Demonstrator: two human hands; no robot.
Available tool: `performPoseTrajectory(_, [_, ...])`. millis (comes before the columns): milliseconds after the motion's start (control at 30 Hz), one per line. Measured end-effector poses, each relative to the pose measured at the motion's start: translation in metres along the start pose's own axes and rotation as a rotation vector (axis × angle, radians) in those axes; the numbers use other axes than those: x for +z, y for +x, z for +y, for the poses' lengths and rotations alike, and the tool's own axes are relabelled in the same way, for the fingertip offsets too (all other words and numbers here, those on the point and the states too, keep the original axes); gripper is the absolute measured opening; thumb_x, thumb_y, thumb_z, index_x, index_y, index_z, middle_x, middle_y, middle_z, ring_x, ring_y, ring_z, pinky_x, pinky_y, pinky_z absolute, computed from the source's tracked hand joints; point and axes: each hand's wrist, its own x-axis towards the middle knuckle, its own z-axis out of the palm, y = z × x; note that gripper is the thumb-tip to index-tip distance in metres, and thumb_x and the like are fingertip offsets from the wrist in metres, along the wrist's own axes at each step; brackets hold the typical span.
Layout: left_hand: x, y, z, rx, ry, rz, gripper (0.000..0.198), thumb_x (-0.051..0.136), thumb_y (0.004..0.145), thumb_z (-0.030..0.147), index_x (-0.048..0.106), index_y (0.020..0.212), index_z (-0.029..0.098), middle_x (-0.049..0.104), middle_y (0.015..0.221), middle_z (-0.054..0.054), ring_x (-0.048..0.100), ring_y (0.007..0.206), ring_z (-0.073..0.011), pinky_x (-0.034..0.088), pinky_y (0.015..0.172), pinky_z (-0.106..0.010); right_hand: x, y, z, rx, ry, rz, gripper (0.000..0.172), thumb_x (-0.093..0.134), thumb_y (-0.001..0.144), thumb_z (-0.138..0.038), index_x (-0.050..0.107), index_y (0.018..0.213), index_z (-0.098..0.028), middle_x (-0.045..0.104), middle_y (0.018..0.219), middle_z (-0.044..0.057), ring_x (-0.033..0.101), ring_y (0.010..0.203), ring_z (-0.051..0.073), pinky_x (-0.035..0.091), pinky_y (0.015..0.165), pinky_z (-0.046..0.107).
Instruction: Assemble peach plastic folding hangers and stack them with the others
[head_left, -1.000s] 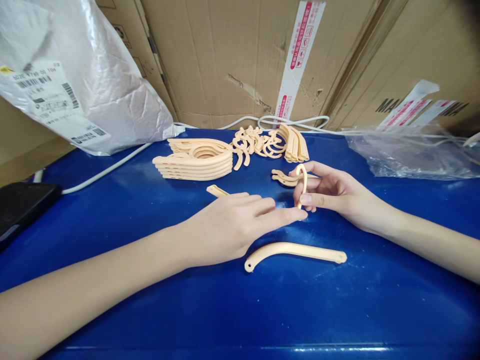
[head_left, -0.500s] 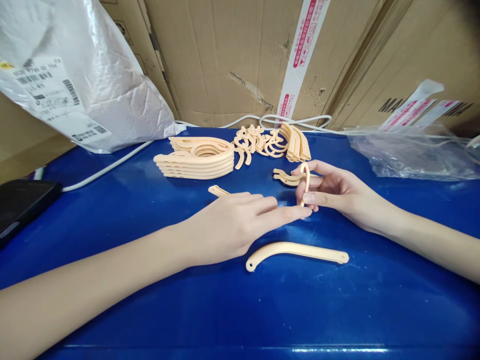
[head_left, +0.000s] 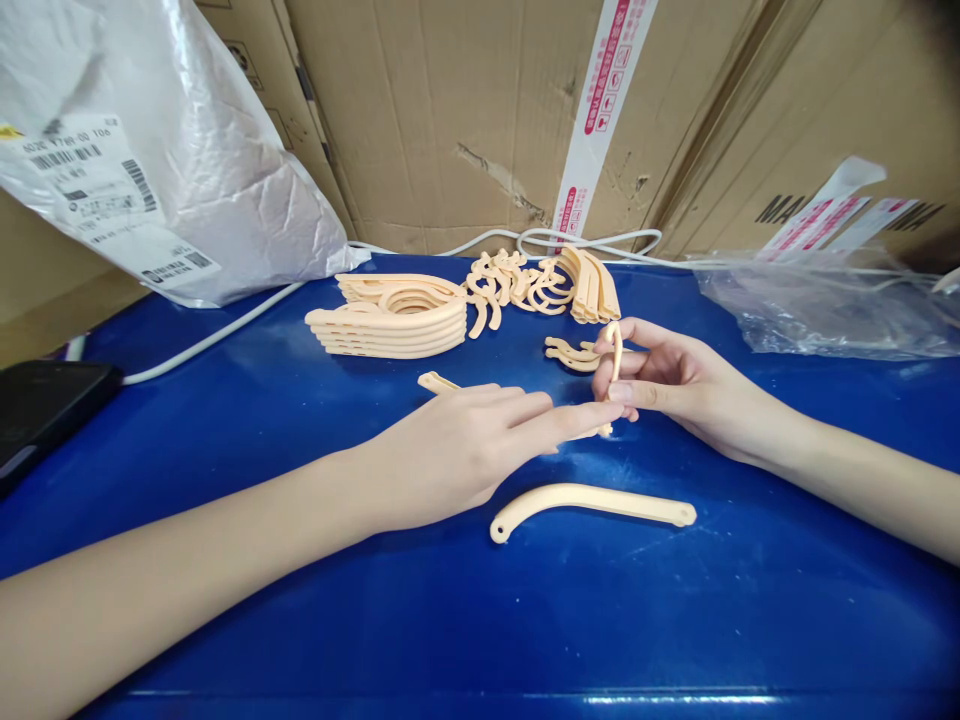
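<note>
Right hand [head_left: 671, 378]: grip closed on a small cream hook [head_left: 618, 355], right of centre in the frame, pinched between thumb and fingers, curl uppermost. Left hand [head_left: 465, 445]: at centre, palm down, forefinger reaching to the hook's lower end beside the right thumb; underside hidden, so cannot tell whether its grip holds anything. A cream strip [head_left: 433, 382] shows past its far edge, and a pale end [head_left: 606, 430] just below the forefinger tip; cannot tell if these are one part. Curved cream arm [head_left: 592, 498] lies on the blue desk [head_left: 300, 610], lower and right of centre, apart from both hands. Handling (judgement): pinch low on the hook, hold it upright, steady its lower end with the forefinger, and press gently; so slim a part could twist or slip.
</note>
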Motion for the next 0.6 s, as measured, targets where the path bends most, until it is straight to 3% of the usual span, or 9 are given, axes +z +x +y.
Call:
performPoseTrajectory(267, [-0.0022, 0.0001, -0.0003, 0.034, 0.033, -0.035, 0.042, 0.032, 0.102, 0.01, 0.04, 0.142, 0.02, 0.064, 0.093, 0.0, 0.053, 0.078, -0.014, 0.045, 0.073, -0.025, 0.0002, 0.0008, 0.0014, -0.018, 0.008, -0.038, 0.027, 0.072, 0.083, -0.021, 0.052, 0.101, -0.022, 0.068, 0.077, -0.003, 0.063, 0.068, 0.01, 0.049, 0.061, 0.023])
performPoseTrajectory(600, [-0.0019, -0.0001, -0.0005, 0.016, 0.034, -0.052, 0.042, 0.034, 0.101, 0.009, 0.044, 0.14, 0.019, 0.063, 0.094, 0.0, 0.053, 0.078, -0.0157, 0.044, 0.073, -0.026, 0.0006, 0.0016, 0.0021, -0.049, 0.002, -0.047, 0.025, 0.07, 0.083, -0.015, 0.053, 0.1, -0.021, 0.067, 0.075, -0.004, 0.059, 0.063, 0.007, 0.045, 0.054, 0.018])
